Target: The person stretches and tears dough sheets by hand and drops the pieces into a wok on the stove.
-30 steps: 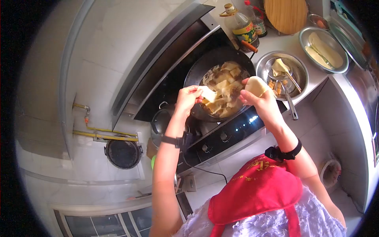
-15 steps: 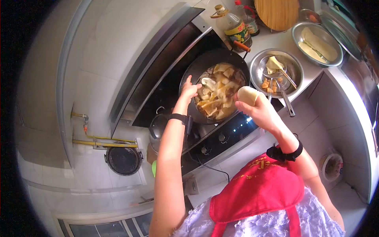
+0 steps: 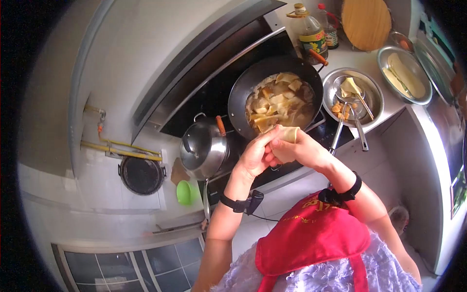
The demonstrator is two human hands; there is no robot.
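A pale-yellow, flat, soft dough sheet [image 3: 290, 134] lies just beyond the near rim of the black metal wok [image 3: 241, 95], grasped by the right hand [image 3: 312, 153], its left edge pinched by the left hand [image 3: 253, 158]. Close-set pinches likely tear cleanest.

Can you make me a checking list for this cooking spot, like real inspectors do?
Surface: white counter bears bottles.
Job's things: flat pieces in the wok; more sheets in the oval bowl.
Clutter: utensils and orange chunks share the steel bowl.
Grip: right hand holds a pale sheet; left hand is at it, its hold unclear.
Cables: thin black cable near the left wrist strap.
Surroundings: lidded pot beside the wok, green container nearby.
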